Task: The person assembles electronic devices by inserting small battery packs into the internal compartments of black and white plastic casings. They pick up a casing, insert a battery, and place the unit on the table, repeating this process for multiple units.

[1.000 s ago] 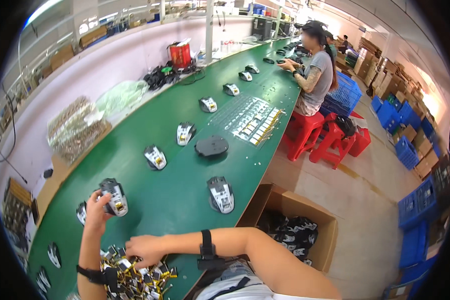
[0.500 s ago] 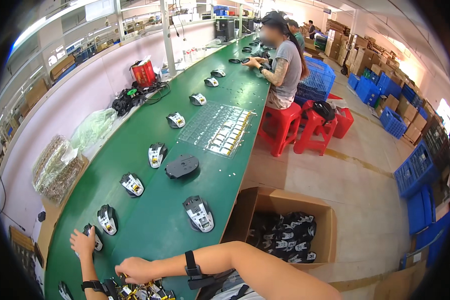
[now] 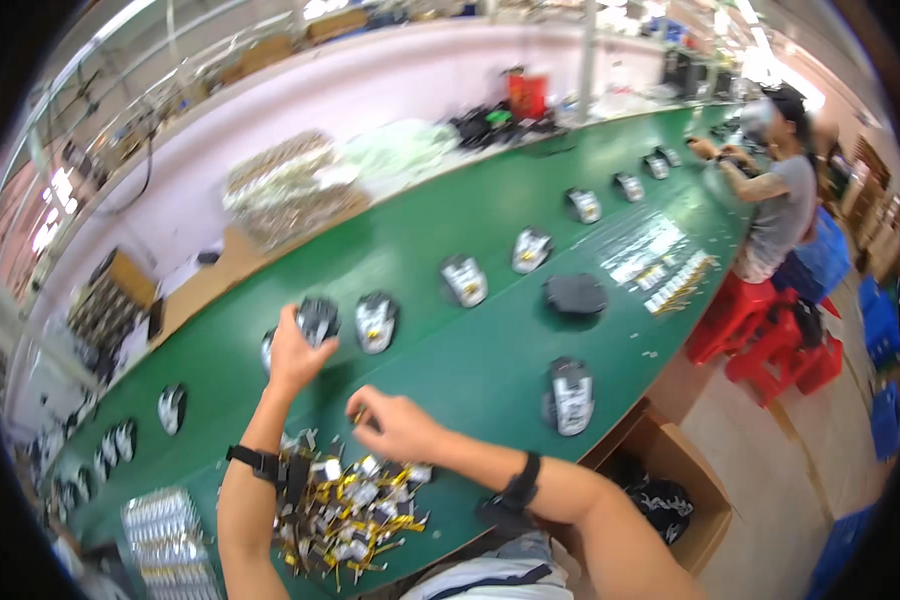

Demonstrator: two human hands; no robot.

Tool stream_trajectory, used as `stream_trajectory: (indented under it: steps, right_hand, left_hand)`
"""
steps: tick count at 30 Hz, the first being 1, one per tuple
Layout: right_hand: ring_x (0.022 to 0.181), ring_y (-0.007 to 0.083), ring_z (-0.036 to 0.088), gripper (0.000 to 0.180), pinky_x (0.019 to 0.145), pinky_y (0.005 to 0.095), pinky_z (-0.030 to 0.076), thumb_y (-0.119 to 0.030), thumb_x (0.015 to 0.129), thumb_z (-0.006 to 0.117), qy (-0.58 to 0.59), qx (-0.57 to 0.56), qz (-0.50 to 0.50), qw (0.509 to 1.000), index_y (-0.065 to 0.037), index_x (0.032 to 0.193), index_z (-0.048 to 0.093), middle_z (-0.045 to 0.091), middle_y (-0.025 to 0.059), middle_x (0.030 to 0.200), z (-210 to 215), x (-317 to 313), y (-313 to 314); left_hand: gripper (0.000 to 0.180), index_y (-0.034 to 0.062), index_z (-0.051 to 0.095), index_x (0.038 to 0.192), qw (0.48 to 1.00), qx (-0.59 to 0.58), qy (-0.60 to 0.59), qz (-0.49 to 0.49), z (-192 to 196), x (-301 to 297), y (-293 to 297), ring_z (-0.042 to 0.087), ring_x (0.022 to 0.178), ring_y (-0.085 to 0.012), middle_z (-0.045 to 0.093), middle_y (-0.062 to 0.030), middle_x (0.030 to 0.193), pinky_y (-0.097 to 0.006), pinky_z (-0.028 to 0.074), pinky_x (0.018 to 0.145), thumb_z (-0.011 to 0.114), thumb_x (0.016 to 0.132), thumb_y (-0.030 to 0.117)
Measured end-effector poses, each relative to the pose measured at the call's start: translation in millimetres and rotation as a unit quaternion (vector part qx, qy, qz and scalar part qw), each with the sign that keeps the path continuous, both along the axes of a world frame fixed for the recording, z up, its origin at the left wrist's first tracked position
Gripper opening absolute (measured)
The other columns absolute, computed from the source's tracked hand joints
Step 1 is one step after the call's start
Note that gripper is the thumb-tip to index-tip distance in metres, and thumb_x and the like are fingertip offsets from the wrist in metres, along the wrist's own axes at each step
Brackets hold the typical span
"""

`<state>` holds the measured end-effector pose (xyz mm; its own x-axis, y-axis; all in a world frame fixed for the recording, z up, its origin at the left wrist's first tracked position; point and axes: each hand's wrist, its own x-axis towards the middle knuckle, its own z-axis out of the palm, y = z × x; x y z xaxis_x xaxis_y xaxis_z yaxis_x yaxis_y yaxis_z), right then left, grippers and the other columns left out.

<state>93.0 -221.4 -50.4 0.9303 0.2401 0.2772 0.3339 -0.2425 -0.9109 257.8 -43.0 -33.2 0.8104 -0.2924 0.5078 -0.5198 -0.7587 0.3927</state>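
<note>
A: Left hand [image 3: 292, 355] is up on the green conveyor table [image 3: 490, 360], fingers wrapped round a dark mouse shell [image 3: 317, 320] — clamped on its near edge, thumb side hidden from where I stand.

B: And the right hand [image 3: 395, 425]?

A: Hovering just above the heap of small battery packs [image 3: 355, 500] with yellow leads, at the near edge of the table. Fingertips pinched together on something small and yellowish; too blurred to say what it is.

B: How would the shell handle?

A: My judgement: light, hollow plastic, stiff, a bit slick on the curved back. Best taken by the two long sides, as the left hand roughly does — not by the open belly, where parts sit exposed. A second open shell [image 3: 377, 322] lies just beside it.

B: The packs?

A: Light, with thin wires that tangle. Lift by the body, not the lead.
</note>
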Motion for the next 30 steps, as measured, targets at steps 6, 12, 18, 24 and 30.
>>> stream_trajectory:
  steps: [6, 12, 18, 24, 30]
  right_hand:
    - [0.086, 0.0256, 0.064, 0.043, 0.076, 0.0347, 0.051, -0.001, 0.076, 0.055, -0.011, -0.052, 0.12, 0.991, -0.001, 0.12, 0.055, 0.067, 0.0121, 0.105, -6.4, -6.2, -9.3]
    - [0.073, 0.0138, 0.064, 0.021, 0.069, 0.029, 0.052, -0.01, 0.083, 0.064, 0.162, -0.057, 0.15, 0.974, 0.0, 0.101, 0.064, 0.068, 0.0087, 0.083, 25.2, -11.8, -6.5]
    - [0.08, 0.0069, 0.061, 0.017, 0.07, 0.0252, 0.05, -0.005, 0.092, 0.061, 0.279, 0.153, 0.189, 0.929, 0.001, 0.107, 0.065, 0.066, 0.0033, 0.097, 19.8, -17.0, 2.4]
    - [0.091, 0.0126, 0.065, 0.032, 0.082, 0.0306, 0.052, -0.008, 0.085, 0.067, 0.175, 0.021, 0.212, 0.961, 0.0, 0.116, 0.066, 0.07, 0.0061, 0.102, 19.0, -11.5, -4.4]
    - [0.086, 0.0216, 0.068, 0.023, 0.081, 0.032, 0.053, 0.001, 0.079, 0.068, 0.003, -0.052, 0.155, 0.986, -0.003, 0.101, 0.073, 0.072, 0.0119, 0.095, 35.9, -21.0, 12.5]
  left_hand:
    - [0.055, 0.0012, 0.049, 0.127, 0.813, -0.468, 0.341, -0.051, 63.7, -126.0, 35.7, 0.057, 0.079, -0.0111, 0.057, -0.0055, 0.094, -0.025, 0.048, 0.063, 0.071, 0.084, 0.028]
    - [0.059, -0.0003, 0.046, 0.129, 0.68, -0.642, 0.339, -0.102, 32.4, -199.7, 85.3, 0.057, 0.089, -0.0198, 0.056, -0.0117, 0.106, -0.032, 0.052, 0.068, 0.068, 0.084, 0.031]
    - [0.066, 0.0021, 0.042, 0.135, 0.609, -0.694, 0.342, -0.174, 9.3, -209.1, 81.5, 0.057, 0.091, -0.0209, 0.054, -0.013, 0.111, -0.034, 0.054, 0.068, 0.067, 0.086, 0.038]
    - [0.07, 0.0027, 0.034, 0.144, 0.51, -0.748, 0.342, -0.251, 7.4, -213.6, 81.8, 0.057, 0.093, -0.024, 0.051, -0.0169, 0.116, -0.036, 0.057, 0.069, 0.057, 0.093, 0.045]
    - [0.068, 0.0017, 0.035, 0.144, 0.49, -0.752, 0.36, -0.254, 3.0, -216.1, 81.9, 0.058, 0.097, -0.0258, 0.053, -0.0166, 0.117, -0.042, 0.057, 0.076, 0.051, 0.095, 0.046]
